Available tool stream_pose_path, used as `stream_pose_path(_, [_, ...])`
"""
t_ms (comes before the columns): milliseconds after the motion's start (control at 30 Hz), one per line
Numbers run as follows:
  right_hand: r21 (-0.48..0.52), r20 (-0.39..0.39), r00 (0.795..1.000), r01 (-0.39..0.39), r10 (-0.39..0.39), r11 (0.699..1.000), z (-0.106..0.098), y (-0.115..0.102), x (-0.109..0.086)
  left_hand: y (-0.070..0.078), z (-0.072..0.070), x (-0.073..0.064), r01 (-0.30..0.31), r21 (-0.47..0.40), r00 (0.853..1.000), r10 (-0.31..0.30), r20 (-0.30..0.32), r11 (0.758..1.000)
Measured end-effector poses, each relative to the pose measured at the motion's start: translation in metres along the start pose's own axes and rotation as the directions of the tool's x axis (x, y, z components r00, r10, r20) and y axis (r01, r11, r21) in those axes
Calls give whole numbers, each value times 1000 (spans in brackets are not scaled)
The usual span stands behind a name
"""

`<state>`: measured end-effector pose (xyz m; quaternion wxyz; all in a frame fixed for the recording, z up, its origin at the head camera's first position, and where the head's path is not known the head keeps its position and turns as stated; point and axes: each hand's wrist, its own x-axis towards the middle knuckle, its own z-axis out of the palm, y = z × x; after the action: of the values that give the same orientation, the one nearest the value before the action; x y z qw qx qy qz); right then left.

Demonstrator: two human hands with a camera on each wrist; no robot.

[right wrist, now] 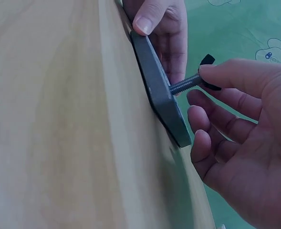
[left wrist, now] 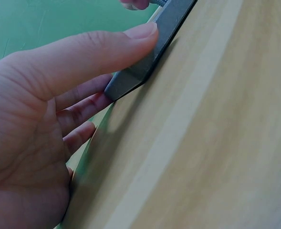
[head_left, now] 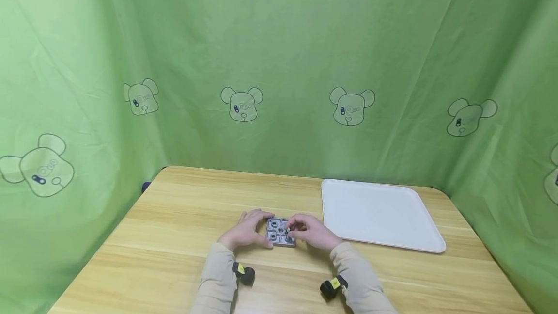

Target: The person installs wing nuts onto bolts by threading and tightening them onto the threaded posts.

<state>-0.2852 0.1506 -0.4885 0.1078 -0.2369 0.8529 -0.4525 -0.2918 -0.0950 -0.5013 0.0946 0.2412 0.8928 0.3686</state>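
Observation:
A small square grey metal plate (head_left: 273, 243) with recessed holes lies on the wooden table. My left hand (head_left: 247, 231) grips it from the left, thumb on the near edge and fingers around the far side, as the left wrist view shows of the plate (left wrist: 136, 71). Over the plate's right side, my right hand (head_left: 317, 233) pinches a threaded screw (right wrist: 184, 85) by its black winged head, between thumb and index finger. The screw's shank stands against the plate's upper face; how deep its tip sits is hidden. The other right fingers are loosely curled.
A white rectangular tray (head_left: 381, 212) lies to the right of the hands, at the back right of the table (head_left: 174, 236). Green curtains (head_left: 287, 144) with bear-head drawings hang around the table's back and sides.

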Motion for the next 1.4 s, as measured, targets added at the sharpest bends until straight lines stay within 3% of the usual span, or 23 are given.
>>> stream_pose_path(500, [-47, -35, 999, 12, -14, 999, 5, -4, -1, -1, 2, 1, -8, -6, 1000, 8, -4, 1000])
stream_pose_path(967, [38, -17, 999, -32, 33, 999, -3, -2, -1, -2, 2, 1, -10, 10, 1000, 10, -5, 1000])
stream_pose_path(1400, [42, -30, 999, -20, 21, 999, -13, -5, -5, -1, 1, 0, -5, -10, 1000, 5, -10, 1000])
